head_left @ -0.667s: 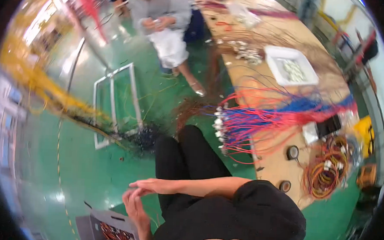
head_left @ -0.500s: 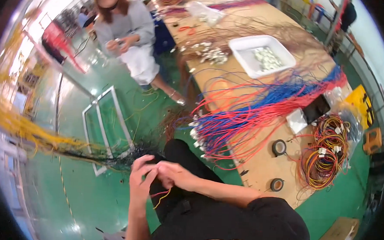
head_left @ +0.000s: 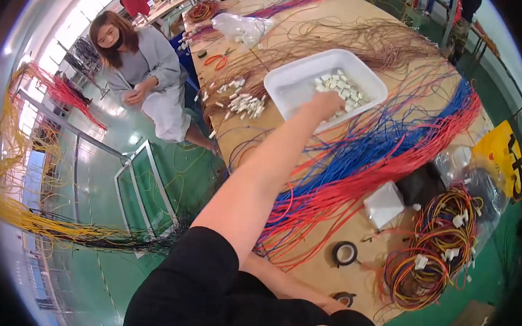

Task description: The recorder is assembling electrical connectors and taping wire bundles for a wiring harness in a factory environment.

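My left arm stretches across the table. The left hand [head_left: 329,105] is down inside a white plastic tray [head_left: 283,92], at a pile of small white plastic connectors [head_left: 352,88]. Its fingers point downward and are mostly hidden, so what they hold does not show. My right forearm [head_left: 287,282] lies low, by the near table edge, and passes beneath the left arm; the right hand is hidden behind it. Below the tray runs a thick bundle of red wires [head_left: 354,190] and blue wires [head_left: 365,146], partly covered by my left arm.
Loose white connectors [head_left: 246,105] and orange-handled pliers [head_left: 217,60] lie left of the tray. Black tape rolls [head_left: 345,253], a white box [head_left: 384,205] and coiled wires [head_left: 433,249] are at right. A seated person [head_left: 142,68] is beyond the table's left edge. A metal frame [head_left: 147,186] stands at left.
My left hand has gone from beside my right hand over my lap up into the tray. The right hand is now hidden. The view has shifted, and the seated person's head is turned differently.
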Demonstrator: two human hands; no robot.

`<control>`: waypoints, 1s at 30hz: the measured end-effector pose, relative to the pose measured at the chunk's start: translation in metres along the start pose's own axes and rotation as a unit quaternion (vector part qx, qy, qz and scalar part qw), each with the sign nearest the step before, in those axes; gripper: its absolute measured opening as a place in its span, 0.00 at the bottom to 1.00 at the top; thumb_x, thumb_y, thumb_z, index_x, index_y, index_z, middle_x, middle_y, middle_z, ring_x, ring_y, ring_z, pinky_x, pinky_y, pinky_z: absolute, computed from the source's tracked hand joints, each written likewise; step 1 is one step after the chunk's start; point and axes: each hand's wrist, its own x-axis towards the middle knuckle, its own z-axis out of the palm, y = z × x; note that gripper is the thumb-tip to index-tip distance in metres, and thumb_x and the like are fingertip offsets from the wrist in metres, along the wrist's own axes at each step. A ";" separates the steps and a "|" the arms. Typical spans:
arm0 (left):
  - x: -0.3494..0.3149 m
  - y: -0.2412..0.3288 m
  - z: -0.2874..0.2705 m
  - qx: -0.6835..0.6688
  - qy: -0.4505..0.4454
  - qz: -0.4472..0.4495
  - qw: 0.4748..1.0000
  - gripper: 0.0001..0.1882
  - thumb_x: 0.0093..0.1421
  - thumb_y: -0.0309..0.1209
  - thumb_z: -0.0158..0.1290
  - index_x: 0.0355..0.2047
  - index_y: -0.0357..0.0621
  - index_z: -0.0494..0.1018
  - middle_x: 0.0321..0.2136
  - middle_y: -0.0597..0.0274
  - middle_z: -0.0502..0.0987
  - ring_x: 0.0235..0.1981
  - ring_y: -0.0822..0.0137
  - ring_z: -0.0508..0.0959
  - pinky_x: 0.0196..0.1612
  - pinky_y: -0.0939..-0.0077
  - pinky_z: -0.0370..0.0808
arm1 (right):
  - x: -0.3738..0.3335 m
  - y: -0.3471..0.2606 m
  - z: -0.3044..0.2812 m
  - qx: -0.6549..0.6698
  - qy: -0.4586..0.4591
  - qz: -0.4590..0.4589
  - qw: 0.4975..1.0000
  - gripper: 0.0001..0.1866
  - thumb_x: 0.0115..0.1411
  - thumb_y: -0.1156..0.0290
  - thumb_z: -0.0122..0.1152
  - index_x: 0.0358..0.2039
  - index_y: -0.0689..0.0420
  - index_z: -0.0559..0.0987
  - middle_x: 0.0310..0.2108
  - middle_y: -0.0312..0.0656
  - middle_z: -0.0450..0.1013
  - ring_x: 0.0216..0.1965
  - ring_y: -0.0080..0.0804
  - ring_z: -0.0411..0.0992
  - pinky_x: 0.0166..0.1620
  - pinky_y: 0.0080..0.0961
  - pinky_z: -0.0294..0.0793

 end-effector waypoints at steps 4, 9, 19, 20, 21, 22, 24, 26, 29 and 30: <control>0.012 0.006 0.004 -0.001 -0.031 -0.044 0.999 0.08 0.52 0.31 0.52 0.33 0.46 0.77 0.32 0.50 0.78 0.35 0.51 0.79 0.38 0.56 0.74 | 0.001 -0.064 -0.020 -0.124 0.035 0.055 0.990 0.19 0.61 0.70 0.45 0.51 0.65 0.70 0.55 0.59 0.63 0.58 0.53 0.60 0.58 0.40 0.60; -0.042 0.017 -0.061 -0.169 0.119 -0.101 0.973 0.14 0.57 0.32 0.51 0.41 0.38 0.71 0.33 0.45 0.77 0.34 0.53 0.80 0.37 0.62 0.76 | -0.006 -0.056 -0.014 -0.295 0.000 0.027 0.955 0.11 0.63 0.70 0.44 0.40 0.64 0.69 0.36 0.60 0.71 0.40 0.58 0.69 0.42 0.47 0.66; -0.467 0.114 -0.121 -0.599 0.314 -0.256 0.691 0.10 0.61 0.23 0.48 0.44 0.37 0.67 0.38 0.57 0.74 0.37 0.65 0.79 0.40 0.76 0.78 | 0.008 -0.056 -0.008 -0.385 0.003 -0.042 0.922 0.08 0.62 0.69 0.50 0.33 0.60 0.73 0.27 0.51 0.72 0.28 0.49 0.72 0.31 0.40 0.70; -0.501 0.127 -0.114 -0.585 0.383 -0.239 0.674 0.11 0.60 0.21 0.49 0.43 0.37 0.67 0.37 0.56 0.74 0.37 0.64 0.79 0.41 0.74 0.78 | 0.007 -0.060 -0.002 -0.390 0.013 -0.042 0.920 0.07 0.62 0.70 0.51 0.35 0.60 0.75 0.27 0.48 0.73 0.26 0.43 0.72 0.30 0.35 0.70; -0.530 0.139 -0.108 -0.568 0.447 -0.216 0.656 0.12 0.59 0.19 0.51 0.43 0.37 0.66 0.37 0.56 0.74 0.37 0.64 0.79 0.42 0.73 0.78 | 0.005 -0.069 0.007 -0.334 0.020 0.043 0.941 0.07 0.61 0.72 0.52 0.36 0.60 0.76 0.27 0.44 0.73 0.25 0.33 0.70 0.29 0.29 0.68; -0.553 0.151 -0.102 -0.567 0.468 -0.223 0.640 0.12 0.59 0.19 0.51 0.43 0.37 0.66 0.37 0.56 0.74 0.37 0.64 0.79 0.42 0.73 0.78 | 0.005 -0.080 0.017 -0.283 0.031 0.125 0.950 0.06 0.61 0.74 0.53 0.37 0.61 0.76 0.27 0.40 0.73 0.24 0.23 0.68 0.28 0.22 0.66; -0.585 0.154 -0.099 -0.492 0.520 -0.231 0.658 0.15 0.56 0.16 0.54 0.42 0.37 0.65 0.36 0.55 0.74 0.38 0.63 0.79 0.43 0.71 0.78 | 0.009 -0.078 0.041 -0.241 0.011 0.151 0.959 0.06 0.61 0.76 0.54 0.38 0.61 0.76 0.27 0.37 0.72 0.25 0.18 0.65 0.28 0.18 0.64; -0.616 0.161 -0.107 -0.481 0.524 -0.231 0.664 0.15 0.55 0.16 0.55 0.42 0.37 0.65 0.36 0.54 0.74 0.39 0.64 0.79 0.43 0.70 0.78 | 0.005 -0.092 0.077 -0.212 0.017 0.144 0.966 0.06 0.60 0.77 0.54 0.38 0.61 0.77 0.27 0.34 0.71 0.26 0.13 0.63 0.28 0.13 0.61; -0.658 0.160 -0.109 -0.483 0.516 -0.219 0.672 0.15 0.57 0.19 0.54 0.44 0.37 0.65 0.36 0.55 0.74 0.37 0.65 0.78 0.43 0.70 0.77 | 0.010 -0.118 0.130 -0.183 0.038 0.052 0.981 0.05 0.59 0.79 0.54 0.36 0.62 0.75 0.29 0.31 0.69 0.25 0.11 0.61 0.27 0.10 0.57; -0.671 0.155 -0.106 -0.519 0.504 -0.211 0.658 0.14 0.59 0.22 0.54 0.44 0.37 0.65 0.36 0.55 0.74 0.36 0.66 0.77 0.43 0.70 0.76 | 0.014 -0.124 0.143 -0.189 0.033 0.055 0.980 0.05 0.59 0.79 0.54 0.36 0.62 0.75 0.29 0.31 0.69 0.25 0.11 0.61 0.27 0.10 0.57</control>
